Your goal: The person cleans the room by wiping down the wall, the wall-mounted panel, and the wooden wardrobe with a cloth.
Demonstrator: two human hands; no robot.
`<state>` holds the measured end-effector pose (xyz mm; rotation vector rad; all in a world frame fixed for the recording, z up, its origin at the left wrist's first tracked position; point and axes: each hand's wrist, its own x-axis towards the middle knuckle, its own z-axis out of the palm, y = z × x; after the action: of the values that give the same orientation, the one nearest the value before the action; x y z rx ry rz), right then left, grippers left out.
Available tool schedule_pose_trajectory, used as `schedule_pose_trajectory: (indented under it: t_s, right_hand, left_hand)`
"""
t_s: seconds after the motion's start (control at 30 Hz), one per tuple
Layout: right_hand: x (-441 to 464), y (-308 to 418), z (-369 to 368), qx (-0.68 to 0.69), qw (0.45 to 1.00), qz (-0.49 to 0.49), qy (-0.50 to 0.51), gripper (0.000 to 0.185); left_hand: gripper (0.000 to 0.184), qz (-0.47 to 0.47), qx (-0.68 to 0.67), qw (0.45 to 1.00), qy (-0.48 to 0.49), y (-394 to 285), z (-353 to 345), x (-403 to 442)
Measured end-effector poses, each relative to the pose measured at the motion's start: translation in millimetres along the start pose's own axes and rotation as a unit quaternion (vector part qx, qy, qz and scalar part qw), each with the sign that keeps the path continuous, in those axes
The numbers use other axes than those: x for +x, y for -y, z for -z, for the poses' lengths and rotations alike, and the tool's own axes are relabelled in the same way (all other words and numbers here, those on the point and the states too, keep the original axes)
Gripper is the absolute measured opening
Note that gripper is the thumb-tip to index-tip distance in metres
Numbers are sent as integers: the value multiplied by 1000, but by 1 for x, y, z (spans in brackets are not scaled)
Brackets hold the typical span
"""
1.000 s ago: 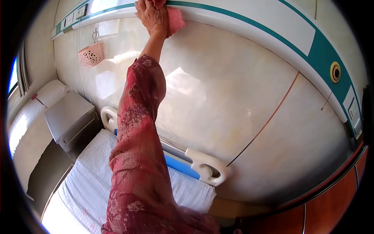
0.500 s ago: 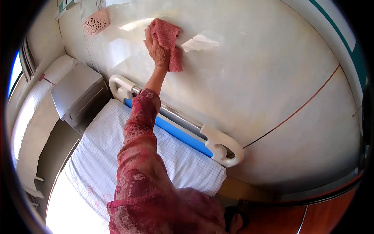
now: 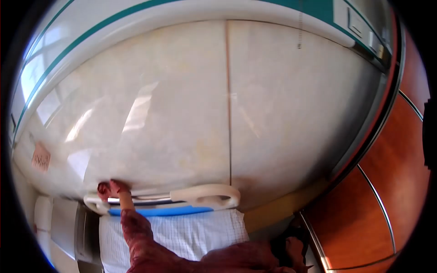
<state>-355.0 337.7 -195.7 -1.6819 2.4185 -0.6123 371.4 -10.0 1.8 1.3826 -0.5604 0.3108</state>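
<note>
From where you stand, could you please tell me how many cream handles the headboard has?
2: one cream handle at the right end of the headboard, the other handle at its left end, beside the pink cloth.

Left hand [image 3: 118,187] blurred, arm [image 3: 138,230] outstretched

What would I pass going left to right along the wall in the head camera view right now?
Pink openwork basket, left hand with the reddish cloth, dark vertical wall seam, thin hanging chain, white switch plate.
</note>
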Motion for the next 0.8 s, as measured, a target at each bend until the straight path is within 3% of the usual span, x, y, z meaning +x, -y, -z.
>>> schedule_pose_trajectory:
  t_s: [0.03,0.2,0.33,0.47,0.57,0.6,0.63,0.67,0.8]
  right_hand:
    - [0,0,-3,15,999,-33,-30,13]
    - [-5,-17,-10,35,998,24,-38,13]
    - [-5,-20,-11,45,998,0,-33,13]
    - [1,-12,-1,58,997,-10,-59,9]
    - [5,-15,2,45,998,-34,-35,11]
    - [4,-15,1,39,998,-37,-17,11]
    - [4,-16,1,43,998,-38,-17,11]
    - [3,-17,1,39,998,-43,-25,12]
    - [3,-19,4,52,994,-75,-66,11]
  left_hand:
    - [53,-11,-4,1000,5,-13,-8,-6]
    - [56,-91,-50,994,27,-81,-42,-40]
    - [59,-179,-124,972,84,-156,-92,-75]
    - [64,-315,-156,925,142,-247,-127,-120]
    - [74,-506,2,842,187,-352,-145,-163]
    - [73,-547,-75,816,171,-383,-154,-182]
    - [67,-585,-28,799,135,-418,-161,-206]
    - [58,-601,5,790,123,-440,-178,-221]
    - [59,-603,-72,778,161,-537,-196,-283]
